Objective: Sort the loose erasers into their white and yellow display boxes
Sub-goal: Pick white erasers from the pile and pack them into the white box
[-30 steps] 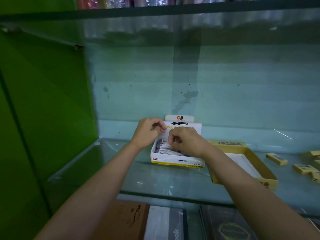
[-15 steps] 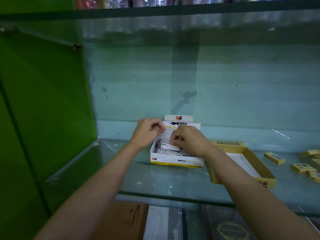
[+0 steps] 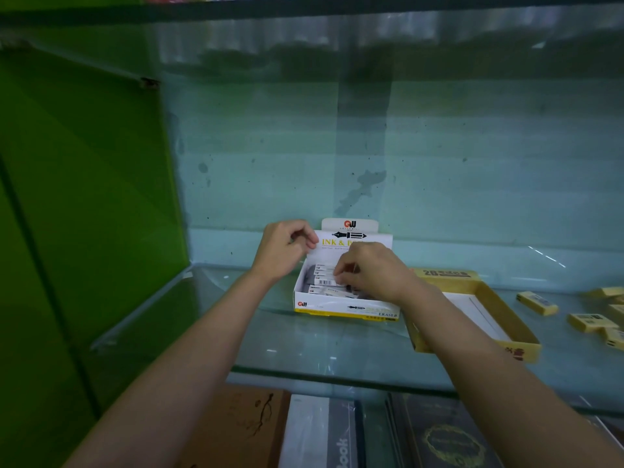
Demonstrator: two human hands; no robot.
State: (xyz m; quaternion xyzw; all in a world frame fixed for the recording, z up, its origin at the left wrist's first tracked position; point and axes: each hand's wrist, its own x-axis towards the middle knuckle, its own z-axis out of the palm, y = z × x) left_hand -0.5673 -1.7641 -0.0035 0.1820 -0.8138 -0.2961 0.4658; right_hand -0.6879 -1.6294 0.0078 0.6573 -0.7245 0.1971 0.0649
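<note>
The right hand [image 3: 371, 270] pinched an eraser [image 3: 325, 282] in the white box [image 3: 344, 307]; the left hand [image 3: 283, 246] gripped its flap (light, stiff, best taken by its long sides).

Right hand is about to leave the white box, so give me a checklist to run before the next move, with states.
1. White box steadied by left hand at its back flap: ok.
2. Erasers in the white box lying flat in rows: ok.
3. Right hand free of any eraser: cannot tell.
4. Yellow box open, with room: ok.
5. Loose yellow erasers all boxed: not ok.
</note>
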